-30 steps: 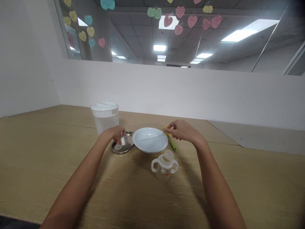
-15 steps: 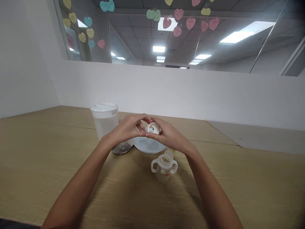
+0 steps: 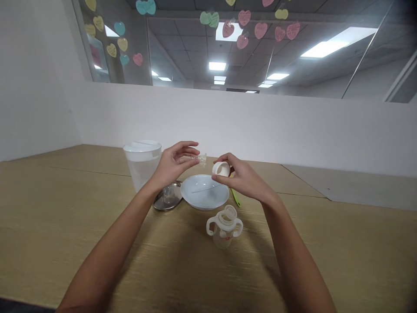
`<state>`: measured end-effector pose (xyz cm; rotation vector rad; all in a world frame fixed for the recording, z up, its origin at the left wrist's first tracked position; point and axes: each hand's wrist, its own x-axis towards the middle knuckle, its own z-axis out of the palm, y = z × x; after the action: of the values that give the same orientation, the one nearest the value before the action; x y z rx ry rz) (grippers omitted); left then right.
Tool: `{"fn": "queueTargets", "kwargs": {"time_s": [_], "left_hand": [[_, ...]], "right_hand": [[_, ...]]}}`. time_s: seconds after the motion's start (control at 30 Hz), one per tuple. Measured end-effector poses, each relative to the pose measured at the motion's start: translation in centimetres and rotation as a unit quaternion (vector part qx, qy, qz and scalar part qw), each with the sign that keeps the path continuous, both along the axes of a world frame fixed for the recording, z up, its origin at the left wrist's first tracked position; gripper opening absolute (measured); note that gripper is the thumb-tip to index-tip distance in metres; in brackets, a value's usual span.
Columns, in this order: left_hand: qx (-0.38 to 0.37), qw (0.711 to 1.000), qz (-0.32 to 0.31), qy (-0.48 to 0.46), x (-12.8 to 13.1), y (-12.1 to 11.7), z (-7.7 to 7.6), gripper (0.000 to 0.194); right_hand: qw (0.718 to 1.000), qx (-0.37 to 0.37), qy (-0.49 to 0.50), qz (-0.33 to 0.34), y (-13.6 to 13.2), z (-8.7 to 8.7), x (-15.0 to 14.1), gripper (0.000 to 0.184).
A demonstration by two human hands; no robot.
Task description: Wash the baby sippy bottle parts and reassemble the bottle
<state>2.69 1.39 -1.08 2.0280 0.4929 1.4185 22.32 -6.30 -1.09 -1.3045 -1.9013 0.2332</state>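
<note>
My left hand (image 3: 174,163) is raised over the table and pinches a small clear teat (image 3: 201,160) between thumb and fingers. My right hand (image 3: 239,178) holds a white screw ring (image 3: 221,168) just to the right of it; the two pieces are a little apart. Both hands hover above a white bowl (image 3: 204,192). A baby bottle with two handles (image 3: 224,226) stands open on the table in front of the bowl.
A clear water jug with a white lid (image 3: 142,163) stands at the left. A small metal tray (image 3: 167,201) with a clear cap on it lies beside the bowl. A green brush handle (image 3: 236,197) sticks out right of the bowl. A white wall borders the wooden table (image 3: 65,226).
My left hand took a piece from the metal tray and my right left the brush. The hands met over the bowl, then drew apart with the teat in the left and the ring in the right.
</note>
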Motion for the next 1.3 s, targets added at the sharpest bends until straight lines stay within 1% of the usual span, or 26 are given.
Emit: {"fn": "queueTargets", "kwargs": {"time_s": [0.1,0.17,0.27,0.37,0.47,0.63,0.7,0.77,0.87,0.93,1.07,1.17,1.23,1.3], "left_hand": [[-0.018,0.999,-0.026,0.009,0.2,-0.1,-0.1,0.040],[-0.027,0.998,-0.040,0.027,0.4,-0.3,-0.2,0.038],[-0.033,0.997,-0.051,0.038,0.6,-0.6,-0.2,0.036],[-0.037,0.997,-0.049,0.035,0.7,-0.8,-0.2,0.034],[-0.039,0.998,-0.038,0.015,0.6,-0.7,-0.2,0.033],[-0.045,0.998,-0.023,-0.041,0.7,-0.4,-0.2,0.029],[-0.055,0.996,-0.018,-0.061,1.0,-0.6,-0.2,0.027],[-0.065,0.995,-0.017,-0.068,1.4,-0.8,-0.3,0.026],[-0.075,0.995,-0.020,-0.067,2.1,-1.2,-0.6,0.027],[-0.077,0.994,-0.011,-0.079,2.6,-1.2,-1.0,0.025],[-0.073,0.990,0.014,-0.117,3.4,-1.0,-1.7,0.023],[-0.057,0.989,0.027,-0.134,3.7,-0.9,-2.2,0.022],[-0.047,0.991,0.029,-0.124,3.7,-1.0,-2.4,0.023],[-0.039,0.995,0.022,-0.094,3.7,-1.2,-2.5,0.027]], "right_hand": [[0.999,0.009,0.031,0.035,0.3,-0.2,-0.1,0.039],[0.995,0.030,0.064,0.068,0.7,-0.3,-0.1,0.040],[0.988,0.060,0.104,0.098,1.0,-0.5,0.0,0.040],[0.984,0.042,0.130,0.115,1.0,-0.5,0.2,0.041],[0.985,0.009,0.129,0.112,0.7,-0.2,0.3,0.042],[0.992,-0.018,0.105,0.063,0.6,0.0,0.2,0.044],[0.992,-0.027,0.108,0.055,0.7,-0.1,0.1,0.045],[0.989,-0.029,0.119,0.079,0.9,-0.2,0.0,0.047],[0.982,-0.028,0.127,0.139,1.2,-0.5,-0.5,0.056],[0.978,-0.026,0.129,0.159,1.3,-0.7,-0.9,0.057],[0.970,-0.020,0.172,0.170,1.7,-1.1,-1.4,0.051],[0.965,-0.022,0.201,0.169,2.2,-1.5,-1.6,0.052],[0.964,-0.015,0.217,0.154,2.6,-1.7,-1.6,0.051],[0.961,-0.009,0.235,0.144,2.9,-1.8,-1.5,0.049]]}}
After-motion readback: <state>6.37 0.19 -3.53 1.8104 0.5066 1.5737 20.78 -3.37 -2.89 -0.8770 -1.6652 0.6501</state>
